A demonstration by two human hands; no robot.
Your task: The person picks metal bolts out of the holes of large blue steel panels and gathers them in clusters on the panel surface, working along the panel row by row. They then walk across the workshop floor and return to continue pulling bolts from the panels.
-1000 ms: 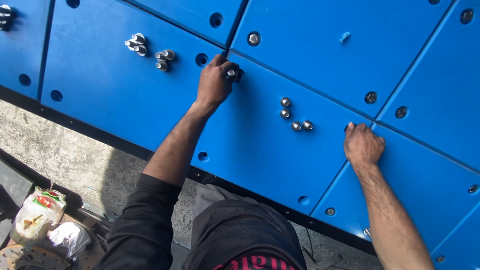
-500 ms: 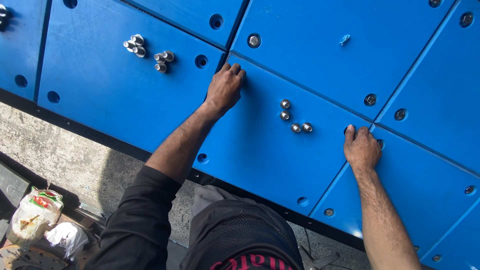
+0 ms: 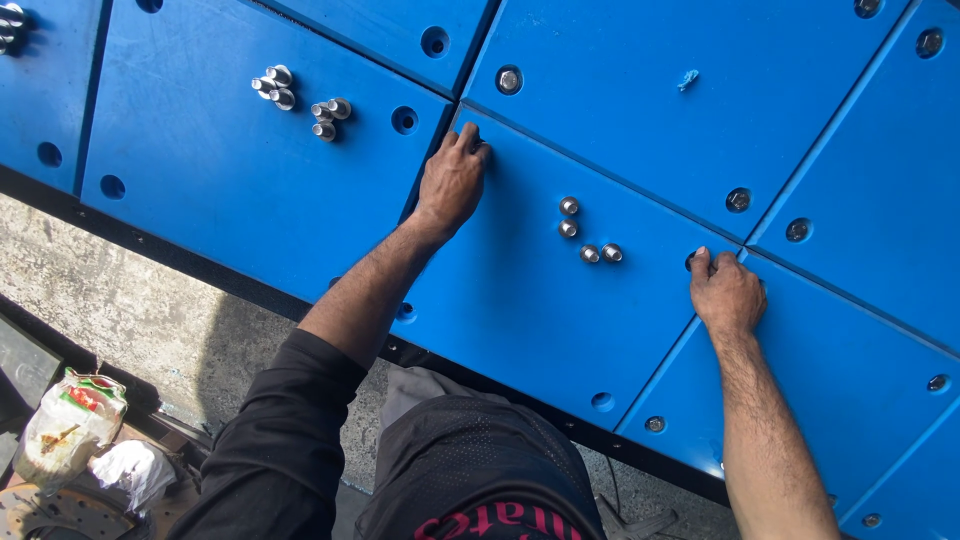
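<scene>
Blue panel (image 3: 520,310) under both hands. Left hand (image 3: 452,182) at far left corner hole, fingers curled, contents hidden. Right hand (image 3: 727,293) at right corner hole, likewise. Loose bolts (image 3: 588,232) between.

Four loose bolts (image 3: 588,230) on the panel (image 3: 520,310), between left hand (image 3: 452,182) and right hand (image 3: 727,293).

I was at an outdoor industrial work site: big blue plastic panels (image 3: 250,190) with bolt holes, loose steel bolts (image 3: 588,230) lying on them, rough concrete ground (image 3: 130,300), and a crumpled plastic bag (image 3: 70,430) beside scrap.
</scene>
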